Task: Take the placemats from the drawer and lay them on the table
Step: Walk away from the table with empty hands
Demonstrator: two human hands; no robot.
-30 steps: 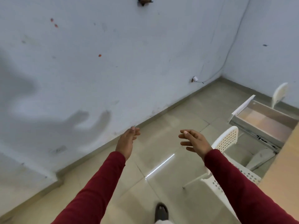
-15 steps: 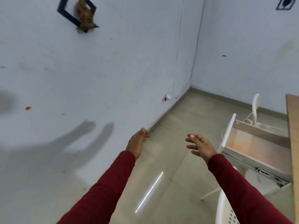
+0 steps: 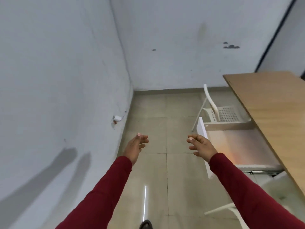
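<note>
Both arms in dark red sleeves reach forward over the beige tiled floor (image 3: 156,129). The left hand (image 3: 134,146) has a loose, empty grip, fingers relaxed and slightly spread. The right hand (image 3: 200,147) is likewise unclenched and holds nothing, hovering just beside the white front panel of the pulled-out white drawer (image 3: 239,146). That drawer juts from under the light-brown wooden bench (image 3: 272,109) at right; its pale inside shows an orange glow, and no placemats can be made out there. 1 white perforated plastic chair (image 3: 221,111) stands beyond the drawer.
</note>
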